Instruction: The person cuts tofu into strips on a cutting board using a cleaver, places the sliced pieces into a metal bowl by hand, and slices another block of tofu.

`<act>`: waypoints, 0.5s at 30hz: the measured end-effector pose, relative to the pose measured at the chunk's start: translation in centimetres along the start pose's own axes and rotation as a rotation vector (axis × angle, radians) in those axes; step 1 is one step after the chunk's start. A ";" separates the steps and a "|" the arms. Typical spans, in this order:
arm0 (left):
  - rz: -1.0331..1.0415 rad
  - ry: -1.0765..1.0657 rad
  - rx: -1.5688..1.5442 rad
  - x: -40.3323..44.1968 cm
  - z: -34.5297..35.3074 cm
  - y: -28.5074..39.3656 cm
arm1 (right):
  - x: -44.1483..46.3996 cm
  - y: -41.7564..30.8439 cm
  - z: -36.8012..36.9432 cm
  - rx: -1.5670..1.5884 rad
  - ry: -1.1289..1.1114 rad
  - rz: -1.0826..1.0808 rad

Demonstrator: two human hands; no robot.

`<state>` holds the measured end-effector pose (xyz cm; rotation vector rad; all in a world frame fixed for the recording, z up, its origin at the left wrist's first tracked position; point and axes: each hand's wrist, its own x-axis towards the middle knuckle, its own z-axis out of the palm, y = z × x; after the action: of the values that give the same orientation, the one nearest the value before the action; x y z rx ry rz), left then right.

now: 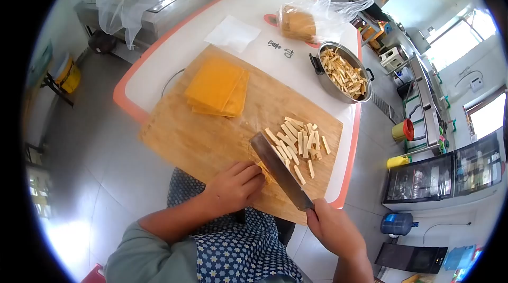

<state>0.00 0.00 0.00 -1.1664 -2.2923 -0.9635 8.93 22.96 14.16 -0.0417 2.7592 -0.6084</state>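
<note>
Head view: left hand [236, 183], fingers curled beside a yellow piece [268, 175] on the cutting board [172, 132], apparently steadying it; hold beneath cannot be told. Right hand [337, 229], closed round the handle of a cleaver [280, 171], blade between piece and loose strips [303, 143]. Yellow sheets [216, 83], stacked farther back, seemingly clear of the blade. Pot [330, 90]: heaped strips. Plastic bag [330, 10]: brownish slabs [299, 23].

Board [169, 121]: we see it mid-frame, on the table [222, 8]
Sheets [214, 82]: on it, centre-left
Strips [300, 143]: on it, centre-right
Pot [332, 87]: upper right
</note>
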 end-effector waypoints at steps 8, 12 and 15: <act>-0.005 0.035 -0.006 0.4 -0.2 -0.2 | 1.1 0.2 0.4 -0.046 -0.024 -0.037; 0.006 -0.018 -0.009 0.2 -0.4 -0.1 | 1.5 0.8 0.9 -0.027 0.014 -0.055; 0.019 0.007 -0.036 0.3 0.0 -0.1 | 3.5 0.4 1.1 -0.040 0.026 -0.034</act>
<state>-0.24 0.10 0.15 -1.1956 -2.2633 -1.0046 5.91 22.52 12.06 -0.0899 2.8011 -0.5664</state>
